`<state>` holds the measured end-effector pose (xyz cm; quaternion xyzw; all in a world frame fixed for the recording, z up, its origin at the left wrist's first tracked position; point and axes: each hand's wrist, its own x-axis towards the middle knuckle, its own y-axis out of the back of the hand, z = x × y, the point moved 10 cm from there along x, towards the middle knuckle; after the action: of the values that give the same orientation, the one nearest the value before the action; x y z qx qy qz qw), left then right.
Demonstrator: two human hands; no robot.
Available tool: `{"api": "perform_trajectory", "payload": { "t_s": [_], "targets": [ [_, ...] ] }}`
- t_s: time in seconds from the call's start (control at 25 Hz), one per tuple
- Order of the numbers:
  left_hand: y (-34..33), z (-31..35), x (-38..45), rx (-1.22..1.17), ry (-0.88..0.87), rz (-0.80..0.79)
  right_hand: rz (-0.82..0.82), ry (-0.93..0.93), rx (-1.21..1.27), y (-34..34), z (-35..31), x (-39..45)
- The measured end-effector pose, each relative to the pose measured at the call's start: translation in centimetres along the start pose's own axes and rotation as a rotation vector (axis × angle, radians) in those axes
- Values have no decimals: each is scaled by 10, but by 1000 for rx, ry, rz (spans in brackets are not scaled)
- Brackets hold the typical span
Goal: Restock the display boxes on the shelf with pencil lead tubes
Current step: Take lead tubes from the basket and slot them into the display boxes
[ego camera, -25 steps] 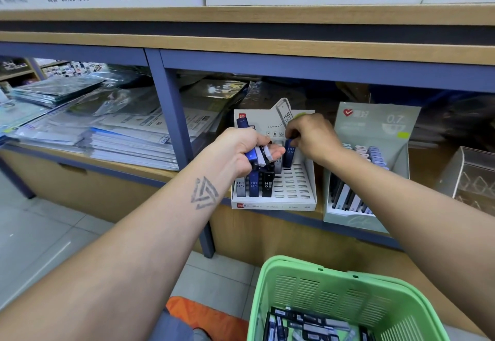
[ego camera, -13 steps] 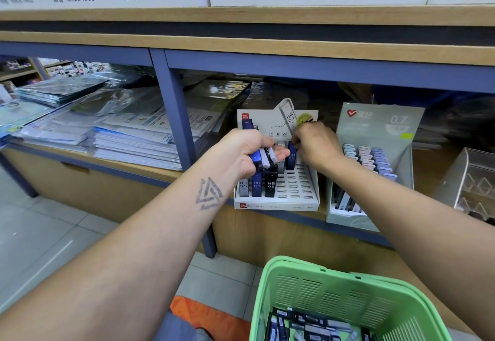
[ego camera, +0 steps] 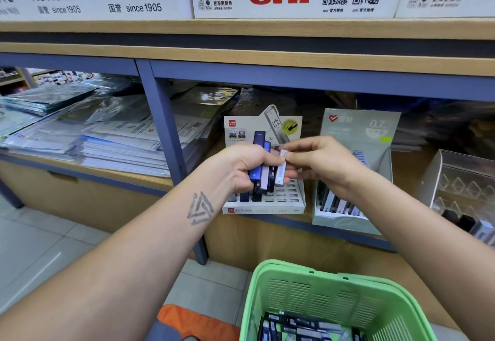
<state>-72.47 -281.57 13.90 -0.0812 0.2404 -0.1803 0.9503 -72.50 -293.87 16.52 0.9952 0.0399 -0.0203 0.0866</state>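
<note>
Above the white display box, a white lead tube is pinched by the right hand from the left hand's gripped bundle; slotting into an open slot is judged next.

A wooden shelf with a blue metal frame carries a white cardboard display box, a pale green cardboard display box just beside it, and a clear plastic organiser further right. Stacked plastic-wrapped paper pads fill the left bay.
</note>
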Motion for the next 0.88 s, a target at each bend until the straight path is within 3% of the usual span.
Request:
{"api": "perform_trajectory", "payload": {
  "t_s": [0.36, 0.56, 0.72, 0.88],
  "targets": [
    [-27, -14, -4, 18, 85, -126, 63, 60, 284, 48, -3, -27],
    [-29, -3, -1, 43, -35, -52, -10, 71, 234, 65, -6, -47],
    [-39, 8, 1, -2, -154, -7, 89, 132, -78, 79, -7, -61],
    [-61, 9, 2, -6, -217, 4, 97, 114, -71, 90, 1, -71]
  ]
}}
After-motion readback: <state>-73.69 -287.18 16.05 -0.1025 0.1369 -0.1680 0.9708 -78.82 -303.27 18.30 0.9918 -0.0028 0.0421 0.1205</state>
